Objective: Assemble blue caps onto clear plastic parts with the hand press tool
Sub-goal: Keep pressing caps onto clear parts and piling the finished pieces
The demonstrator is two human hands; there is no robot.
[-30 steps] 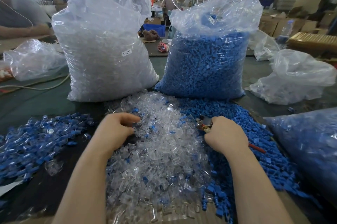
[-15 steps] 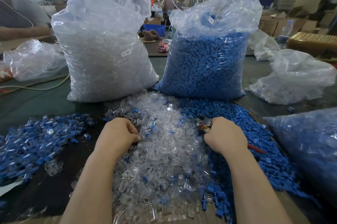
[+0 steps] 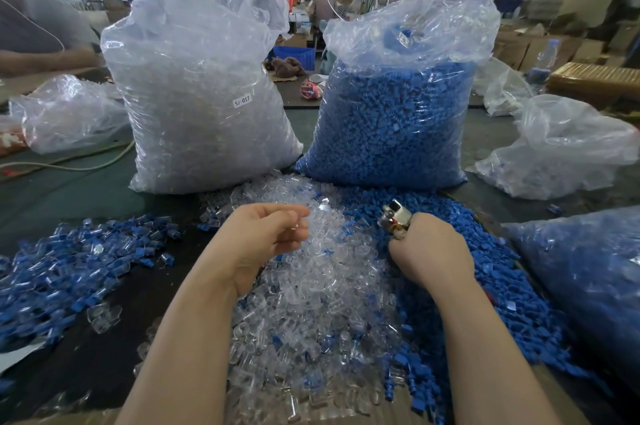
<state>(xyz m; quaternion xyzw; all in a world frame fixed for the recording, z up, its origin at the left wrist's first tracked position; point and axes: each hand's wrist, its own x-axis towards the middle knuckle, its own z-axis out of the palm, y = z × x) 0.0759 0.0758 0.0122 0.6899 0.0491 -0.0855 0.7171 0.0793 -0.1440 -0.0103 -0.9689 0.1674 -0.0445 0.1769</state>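
- Picking a clear part is the step I judge to be in hand: my left hand (image 3: 263, 237) is raised just over the clear pile (image 3: 311, 303), fingers curled, thumb and fingertips pinching what looks like one clear part (image 3: 294, 222); it is see-through, so I cannot be sure of its shape.
- My right hand (image 3: 429, 251) is clamped round the press tool (image 3: 394, 216), whose metal head sticks out above the fist and rests over the edge of the loose blue caps (image 3: 502, 286).
- The two hands are apart, with the clear pile between them.
- I cannot tell whether a cap already sits in the tool's head; it is too small and shiny to read.
- Finished pieces (image 3: 69, 268), blue on clear, lie in a heap on the table (image 3: 69, 196) to my left, well apart from the tool.
- Stock is plentiful: a clear bag (image 3: 201, 106) and a blue bag (image 3: 391, 119) stand behind the piles.
- Next, I judge, the clear part must be brought across to the tool head and lined up with a cap before I squeeze.
- That calls for turning the part so its open end meets the cap squarely; a tilted part may jam or slip.
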